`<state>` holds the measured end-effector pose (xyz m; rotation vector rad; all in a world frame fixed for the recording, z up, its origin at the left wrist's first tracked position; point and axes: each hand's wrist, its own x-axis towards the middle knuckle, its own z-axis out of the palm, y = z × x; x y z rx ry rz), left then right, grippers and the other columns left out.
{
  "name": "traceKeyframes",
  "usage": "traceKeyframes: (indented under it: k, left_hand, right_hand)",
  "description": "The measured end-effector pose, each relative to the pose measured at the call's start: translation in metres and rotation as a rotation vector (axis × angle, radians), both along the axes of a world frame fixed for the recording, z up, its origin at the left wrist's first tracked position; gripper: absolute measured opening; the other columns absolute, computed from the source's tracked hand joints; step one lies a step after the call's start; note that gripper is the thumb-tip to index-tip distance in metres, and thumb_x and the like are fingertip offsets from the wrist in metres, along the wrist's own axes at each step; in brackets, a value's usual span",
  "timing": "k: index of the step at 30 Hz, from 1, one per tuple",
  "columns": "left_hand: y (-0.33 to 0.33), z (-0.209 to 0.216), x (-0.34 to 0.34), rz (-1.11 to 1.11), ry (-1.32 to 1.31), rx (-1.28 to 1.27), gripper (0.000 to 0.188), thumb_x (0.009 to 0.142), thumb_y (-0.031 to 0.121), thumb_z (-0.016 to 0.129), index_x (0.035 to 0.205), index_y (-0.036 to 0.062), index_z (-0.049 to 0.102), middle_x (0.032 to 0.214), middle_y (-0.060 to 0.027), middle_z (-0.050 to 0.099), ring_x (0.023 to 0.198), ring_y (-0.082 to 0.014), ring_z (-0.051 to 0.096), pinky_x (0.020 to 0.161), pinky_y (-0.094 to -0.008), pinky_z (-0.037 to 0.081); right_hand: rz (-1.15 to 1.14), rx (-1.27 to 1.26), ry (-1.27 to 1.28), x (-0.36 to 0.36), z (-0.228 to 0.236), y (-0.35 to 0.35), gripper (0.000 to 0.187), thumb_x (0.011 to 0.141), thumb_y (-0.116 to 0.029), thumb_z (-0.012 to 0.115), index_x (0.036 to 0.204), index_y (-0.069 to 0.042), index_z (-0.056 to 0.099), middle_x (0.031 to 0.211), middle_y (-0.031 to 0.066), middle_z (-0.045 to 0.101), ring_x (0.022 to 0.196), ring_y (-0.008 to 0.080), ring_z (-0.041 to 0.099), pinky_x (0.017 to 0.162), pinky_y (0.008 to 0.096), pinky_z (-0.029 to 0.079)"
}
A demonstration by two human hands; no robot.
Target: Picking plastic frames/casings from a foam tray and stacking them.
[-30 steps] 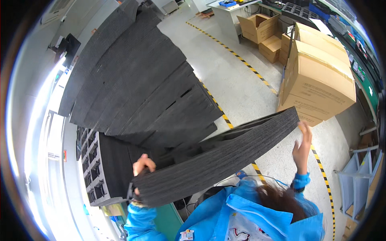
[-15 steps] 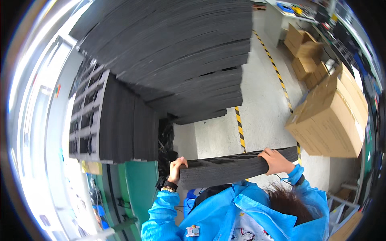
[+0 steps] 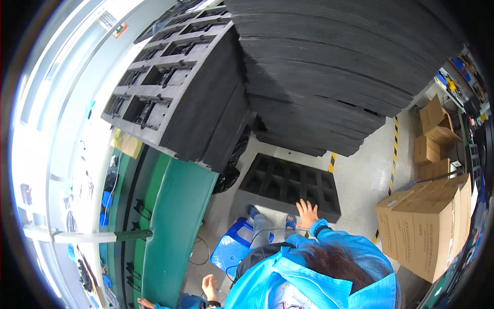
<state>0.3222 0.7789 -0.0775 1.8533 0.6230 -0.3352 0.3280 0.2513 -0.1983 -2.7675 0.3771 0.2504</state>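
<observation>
A black foam tray (image 3: 267, 202) with a grid of compartments lies low in front of my feet, apparently on the floor. My right hand (image 3: 307, 214), fingers spread, is over its near edge; whether it touches the foam I cannot tell. My left hand (image 3: 210, 287) is away from the tray at lower left, beyond the blue stool (image 3: 229, 250), with fingers apart and nothing in it. At the bottom edge, farther left, part of another hand (image 3: 146, 303) with a blue cuff shows, apparently a co-worker's.
A stack of foam trays (image 3: 206, 108) with black parts in its top compartments stands at the left. Tall dark foam stacks (image 3: 329, 67) fill the far side. Cardboard boxes (image 3: 417, 221) stand at right, past striped floor tape (image 3: 395, 149). A green bench (image 3: 177, 216) runs along the left.
The foam tray, held up in both hands before, now lies lower and farther from me. Both hands have let go; the left has drawn back to lower left. The view has shifted.
</observation>
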Motion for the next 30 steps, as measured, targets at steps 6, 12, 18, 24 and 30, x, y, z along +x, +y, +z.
traceKeyframes:
  k: [6,12,18,24,30]
  left_hand:
    - [0.021,-0.013,0.006,0.072,-0.062,-0.156,0.009,0.092,0.013,0.059,0.100,0.0116,0.061,0.083,0.0003,0.064,0.065,-0.0069,0.056,0.051,-0.0190,0.042]
    - [-0.033,0.046,0.126,-0.052,-0.333,-0.167,0.010,0.094,0.009,0.055,0.101,0.0063,0.063,0.089,-0.0015,0.063,0.078,-0.0089,0.059,0.067,-0.0219,0.050]
    - [-0.107,0.175,0.261,-0.373,-0.622,-0.248,0.011,0.095,0.005,0.053,0.100,0.0020,0.063,0.092,-0.0019,0.062,0.089,-0.0104,0.058,0.079,-0.0253,0.048]
    - [-0.177,0.290,0.396,-0.698,-1.271,0.028,0.014,0.089,0.002,0.056,0.101,0.0006,0.062,0.098,-0.0103,0.064,0.094,-0.0244,0.060,0.085,-0.0338,0.047]
    - [-0.286,0.341,0.471,-0.910,-1.269,0.932,0.037,0.086,0.036,0.060,0.095,0.0019,0.069,0.100,-0.0157,0.066,0.098,-0.0287,0.061,0.101,-0.0454,0.036]
  right_hand:
    - [0.373,0.424,0.490,0.051,-0.055,0.055,0.066,0.076,-0.047,0.069,0.125,-0.005,0.056,0.133,0.0200,0.050,0.118,0.0405,0.050,0.096,0.0536,0.043]
    - [0.470,0.788,0.106,0.118,0.063,0.075,0.040,0.089,-0.032,0.060,0.117,-0.003,0.061,0.111,0.0200,0.063,0.103,0.0346,0.061,0.088,0.0413,0.049]
    - [0.102,0.680,-0.627,0.213,0.321,0.054,0.015,0.091,-0.009,0.059,0.101,0.000,0.065,0.090,0.0101,0.066,0.079,0.0135,0.064,0.069,0.0269,0.051]
    - [0.038,0.453,-1.054,0.305,0.472,0.053,0.011,0.091,-0.007,0.057,0.096,0.000,0.064,0.084,0.0088,0.066,0.074,0.0139,0.065,0.067,0.0254,0.050]
    - [0.132,-0.209,-0.907,0.437,0.468,0.011,0.016,0.082,-0.016,0.063,0.093,-0.005,0.068,0.092,0.0128,0.066,0.090,0.0318,0.063,0.078,0.0418,0.051]
